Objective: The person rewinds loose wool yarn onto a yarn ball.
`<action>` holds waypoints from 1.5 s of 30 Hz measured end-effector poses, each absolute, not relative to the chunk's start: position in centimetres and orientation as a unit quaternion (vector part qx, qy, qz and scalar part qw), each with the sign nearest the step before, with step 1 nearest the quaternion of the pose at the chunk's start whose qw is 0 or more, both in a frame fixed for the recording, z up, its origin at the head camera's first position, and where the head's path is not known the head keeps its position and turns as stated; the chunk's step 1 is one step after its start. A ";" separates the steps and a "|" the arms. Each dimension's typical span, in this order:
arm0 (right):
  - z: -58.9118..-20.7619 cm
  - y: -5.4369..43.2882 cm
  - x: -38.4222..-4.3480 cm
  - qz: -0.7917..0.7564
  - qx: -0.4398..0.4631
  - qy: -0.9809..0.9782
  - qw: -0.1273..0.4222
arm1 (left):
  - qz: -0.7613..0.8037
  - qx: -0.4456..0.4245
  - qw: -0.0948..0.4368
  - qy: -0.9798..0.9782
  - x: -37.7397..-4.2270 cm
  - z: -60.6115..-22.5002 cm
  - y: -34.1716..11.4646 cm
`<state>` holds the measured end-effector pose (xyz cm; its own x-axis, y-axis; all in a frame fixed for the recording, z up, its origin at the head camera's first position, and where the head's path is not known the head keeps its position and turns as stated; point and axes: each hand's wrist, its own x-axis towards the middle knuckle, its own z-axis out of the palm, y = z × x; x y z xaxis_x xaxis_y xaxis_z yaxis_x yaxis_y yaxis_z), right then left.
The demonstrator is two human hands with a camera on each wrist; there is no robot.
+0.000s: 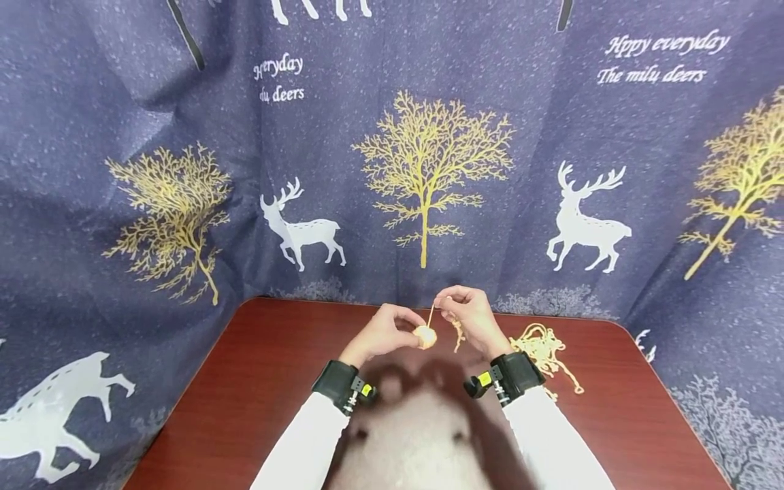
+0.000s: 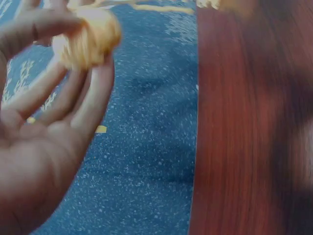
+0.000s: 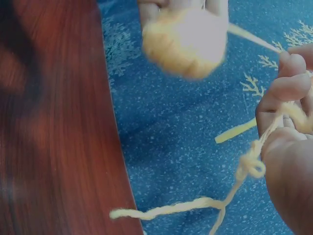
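Note:
A small ball of yellow yarn (image 1: 425, 337) is pinched between the thumb and fingers of my left hand (image 1: 384, 333), held above the table. From the ball a taut strand (image 3: 254, 38) runs up to my right hand (image 1: 470, 316), whose thumb and fingers pinch it. More yarn (image 3: 248, 166) hangs below the right hand in a loose, looped tail. In the left wrist view the wound ball (image 2: 93, 41) sits at the fingertips, slightly blurred.
A tangled heap of the same yarn (image 1: 542, 350) lies on the red-brown wooden table (image 1: 263, 381), right of the right wrist. Behind the table's far edge hangs a dark blue cloth (image 1: 527, 122) with printed deer and trees. Both wrists wear black camera bands.

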<state>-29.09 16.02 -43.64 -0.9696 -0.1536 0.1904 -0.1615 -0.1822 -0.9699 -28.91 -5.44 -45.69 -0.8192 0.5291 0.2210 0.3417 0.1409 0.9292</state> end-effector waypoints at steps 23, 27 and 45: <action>-45.2 14.7 -26.8 0.642 0.185 -0.744 -0.009 | 0.788 0.130 -0.073 0.597 -28.1 -44.7 -4.3; -44.5 14.7 -26.8 0.635 0.185 -0.750 0.009 | 0.715 0.137 -0.104 0.678 -28.1 -45.0 -4.2; -43.6 15.7 -28.2 0.713 0.132 -0.689 0.004 | 0.693 0.349 0.109 0.621 -27.7 -44.0 -5.6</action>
